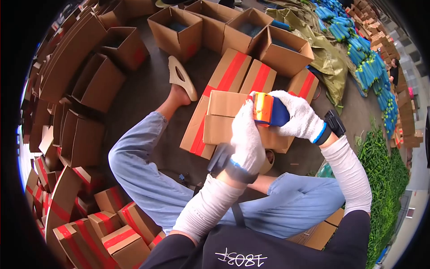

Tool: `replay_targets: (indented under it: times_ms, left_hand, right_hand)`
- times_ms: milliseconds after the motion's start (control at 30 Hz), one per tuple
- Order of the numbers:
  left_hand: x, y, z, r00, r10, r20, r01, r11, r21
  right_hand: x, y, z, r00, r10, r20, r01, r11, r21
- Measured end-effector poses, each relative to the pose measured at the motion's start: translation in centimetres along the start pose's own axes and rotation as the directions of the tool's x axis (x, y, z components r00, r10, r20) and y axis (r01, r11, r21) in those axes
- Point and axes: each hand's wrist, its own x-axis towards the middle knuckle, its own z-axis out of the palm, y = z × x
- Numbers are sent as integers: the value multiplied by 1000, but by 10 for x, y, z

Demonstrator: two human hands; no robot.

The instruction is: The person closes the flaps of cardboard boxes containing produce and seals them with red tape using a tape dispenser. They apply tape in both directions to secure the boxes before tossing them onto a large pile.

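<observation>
In my right hand (pixel 298 114), gloved in white knit, is a blue and orange tape dispenser (pixel 263 109) with its fingers wrapped round the blue end. My left hand (pixel 246 141), gloved too, has its fingers drawn together at the dispenser's left edge, where a bit of red tape shows; its exact grip is partly hidden. Below both hands lies a cardboard box (pixel 219 129) with its flaps folded down and no tape visible across the seam. It rests on boxes sealed with red tape (pixel 230 71).
Open cartons (pixel 177 38) stand ahead, and more cartons (pixel 98 83) line the left. Sealed boxes (pixel 127 246) are heaped at lower left. Green peppers (pixel 380 179) are piled at right, with blue bundles (pixel 365 58) beyond an olive tarp (pixel 318 45). My legs (pixel 143 166) flank the work.
</observation>
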Motion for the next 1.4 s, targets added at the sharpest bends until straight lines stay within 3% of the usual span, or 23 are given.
replay_targets:
  times_ms: [33, 100, 167, 267, 300, 333, 367, 467, 500, 533, 600, 633, 733, 767, 800, 833, 900, 967, 1000, 1133, 1200, 1267, 1400]
  left_hand:
    - [-2, 4, 3, 999, 20, -32, -17, 996, 89]
    - [-7, 11, 3, 998, 21, -65, -26, 996, -83]
    - [2, 13, -9, 984, -16, 175, 82, 923, -377]
    - [10, 11, -28, 947, -39, 319, 146, 937, -317]
    - [31, -7, -31, 951, 88, 295, 1, 958, -288]
    - [53, -20, -40, 881, 332, 338, -334, 941, -53]
    - [58, -16, -41, 739, 518, 431, -630, 759, 166]
    - [53, 4, -54, 556, 657, 510, -829, 394, 397]
    - [44, 27, -55, 797, 501, 336, -587, 774, 239]
    - [35, 51, -55, 949, 289, 125, -280, 957, -79]
    - [73, 90, -107, 960, 264, 95, -223, 924, -312]
    - [91, 97, -134, 934, 355, 46, -341, 920, -192]
    - [138, 53, -178, 989, 145, 18, -144, 989, -30]
    - [145, 34, -183, 984, 173, -37, -151, 929, 339]
    - [153, 11, -192, 973, 221, -72, -120, 744, 658]
    - [168, -17, -215, 919, 371, 133, -320, 506, 801]
    - [177, -8, -224, 893, 355, 278, -439, 544, 715]
    - [146, 17, -199, 993, 117, -2, -84, 727, 681]
    - [115, 39, -181, 992, 118, -35, -68, 765, 641]
    - [122, 40, -162, 858, 441, 264, -479, 499, 722]
    - [61, 63, -96, 736, 378, 562, -623, 54, 780]
    - [53, 40, -76, 468, 301, 831, -417, -754, 508]
    - [62, 33, -71, 532, 154, 833, -412, -812, 413]
  right_hand:
    - [1, -1, 1, 1000, 9, 0, -9, 1000, -13]
    - [5, -12, 3, 1000, 19, 16, -18, 999, -45]
    - [12, -17, 4, 999, 33, 39, -31, 998, -62]
    - [9, -18, 6, 999, 30, 28, -28, 995, -92]
    - [12, -18, 6, 1000, 8, 19, -6, 995, -101]
    - [14, -19, 6, 1000, 14, 19, -11, 992, -127]
    - [15, -22, 7, 1000, 21, 21, -17, 988, -151]
    - [16, -28, 4, 997, 46, 62, -38, 990, -138]
    - [18, -30, 1, 993, 46, 109, -35, 994, -107]
    - [16, -33, -3, 986, 52, 156, -41, 996, -74]
    - [9, -22, -15, 969, 121, 215, -88, 984, -156]
    - [5, -15, -19, 966, 165, 199, -140, 981, -135]
    - [9, -14, -16, 976, 152, 158, -123, 976, -178]
    - [8, -9, -15, 976, 154, 155, -122, 973, -195]
    - [8, -7, -14, 985, 115, 130, -89, 978, -191]
    - [5, -6, -14, 990, 85, 111, -63, 980, -187]
    - [-4, -3, -8, 998, 27, 52, -16, 981, -193]
    - [-4, -8, -8, 999, 39, 31, -32, 982, -185]
    - [-2, -12, -6, 998, 57, 23, -52, 981, -188]
    - [-4, -10, 0, 1000, 23, -3, -23, 977, -214]
    - [-8, -3, 1, 999, 37, 24, -30, 972, -235]
    - [-8, -7, 2, 998, 58, -6, -58, 973, -224]
    - [4, -10, 7, 995, 94, 29, -82, 955, -285]
